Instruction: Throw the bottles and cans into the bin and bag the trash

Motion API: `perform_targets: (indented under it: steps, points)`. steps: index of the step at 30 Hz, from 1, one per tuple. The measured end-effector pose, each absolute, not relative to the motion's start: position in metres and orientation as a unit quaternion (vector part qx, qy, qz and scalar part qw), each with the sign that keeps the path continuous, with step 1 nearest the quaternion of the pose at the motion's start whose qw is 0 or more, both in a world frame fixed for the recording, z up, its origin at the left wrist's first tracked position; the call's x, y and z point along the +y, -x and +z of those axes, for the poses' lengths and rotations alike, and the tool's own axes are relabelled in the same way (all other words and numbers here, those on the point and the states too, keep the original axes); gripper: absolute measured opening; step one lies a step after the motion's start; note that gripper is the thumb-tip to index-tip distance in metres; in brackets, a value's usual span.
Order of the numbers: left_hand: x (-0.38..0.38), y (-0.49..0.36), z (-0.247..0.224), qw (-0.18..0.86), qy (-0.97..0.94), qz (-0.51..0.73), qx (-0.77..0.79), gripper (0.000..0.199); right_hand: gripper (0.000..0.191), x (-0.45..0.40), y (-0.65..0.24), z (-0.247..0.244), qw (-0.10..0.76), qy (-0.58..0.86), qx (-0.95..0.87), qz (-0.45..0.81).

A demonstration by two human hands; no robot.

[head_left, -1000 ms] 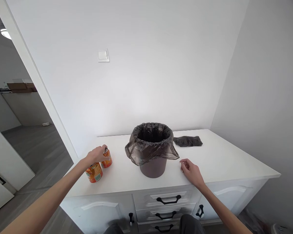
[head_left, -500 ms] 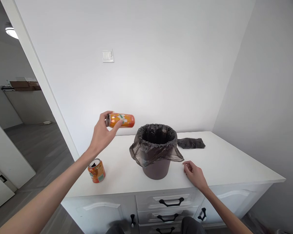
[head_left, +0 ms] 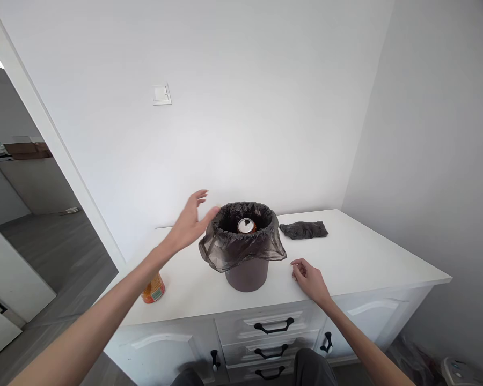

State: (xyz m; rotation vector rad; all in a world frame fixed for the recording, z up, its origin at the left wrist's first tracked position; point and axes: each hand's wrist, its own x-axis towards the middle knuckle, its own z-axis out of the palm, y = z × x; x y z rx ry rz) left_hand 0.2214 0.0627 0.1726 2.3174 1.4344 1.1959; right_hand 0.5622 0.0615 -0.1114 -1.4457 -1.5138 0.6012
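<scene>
A dark bin (head_left: pixel 247 276) lined with a black plastic bag (head_left: pixel 235 251) stands on the white countertop (head_left: pixel 370 257). Inside its opening is a can (head_left: pixel 246 225), its silver top facing up. My left hand (head_left: pixel 191 221) is at the bin's left rim, fingers apart and holding nothing. Partly hidden behind my left forearm, an orange can (head_left: pixel 153 289) stands on the counter. My right hand (head_left: pixel 309 279) rests on the counter to the right of the bin, fingers curled together; whatever they may hold is hidden.
A folded black plastic bag (head_left: pixel 304 230) lies on the counter right of the bin. Below are drawers with black handles (head_left: pixel 273 325) and cabinet doors. The wall behind has a light switch (head_left: pixel 161 94). A doorway opens on the left.
My left hand has let go of the orange can it held, which is now inside the bin's opening. The view has shifted slightly, and my right hand stays on the counter.
</scene>
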Motion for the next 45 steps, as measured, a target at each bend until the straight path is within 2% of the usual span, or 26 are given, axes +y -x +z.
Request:
perform_targets:
  steps: [3,6,10,12,14,17,20,22,24,28,31,34,40,45]
  points:
    - [0.064,-0.173,0.166,0.025,-0.744,0.385,0.545,0.066,0.032,0.062,-0.564,-0.113,0.464,0.588,-0.613,0.249]
    - [0.064,-0.113,0.145,0.004,-0.725,0.26,0.638,0.076,0.031,0.062,-0.564,-0.114,0.466,0.588,-0.613,0.249]
    - [0.052,-0.048,0.099,0.111,-0.692,0.079,0.709,0.094,0.032,0.063,-0.563,-0.115,0.465,0.59,-0.613,0.245]
    - [0.042,-0.031,0.078,0.138,-0.688,0.068,0.709,0.089,0.032,0.063,-0.563,-0.115,0.46,0.593,-0.615,0.243]
    - [0.033,-0.026,0.067,0.121,-0.691,0.09,0.707,0.079,0.032,0.063,-0.562,-0.116,0.456,0.595,-0.616,0.24]
    - [0.027,-0.04,0.083,0.062,-0.675,0.17,0.715,0.074,0.031,0.062,-0.56,-0.115,0.459,0.594,-0.616,0.237]
    - [0.026,-0.079,0.13,-0.012,-0.632,0.341,0.696,0.075,0.031,0.062,-0.559,-0.115,0.463,0.596,-0.613,0.234]
    - [0.026,-0.116,0.164,-0.026,-0.634,0.435,0.639,0.073,0.031,0.062,-0.558,-0.114,0.462,0.597,-0.613,0.233]
    - [0.028,-0.156,0.19,-0.017,-0.676,0.461,0.574,0.066,0.032,0.062,-0.557,-0.114,0.461,0.598,-0.615,0.23]
    - [0.043,-0.224,0.209,-0.058,-0.796,0.364,0.48,0.056,0.031,0.062,-0.557,-0.112,0.467,0.597,-0.614,0.223]
    - [0.065,-0.252,0.202,-0.099,-0.854,0.245,0.448,0.05,0.03,0.062,-0.557,-0.111,0.474,0.592,-0.611,0.227]
    - [0.085,-0.263,0.192,-0.083,-0.878,0.168,0.44,0.053,0.028,0.064,-0.557,-0.111,0.479,0.587,-0.61,0.233]
    - [0.099,-0.255,0.186,-0.018,-0.889,0.168,0.425,0.062,0.027,0.069,-0.559,-0.116,0.477,0.583,-0.611,0.243]
    - [0.099,-0.25,0.185,-0.037,-0.886,0.155,0.436,0.062,0.028,0.068,-0.56,-0.117,0.473,0.587,-0.614,0.236]
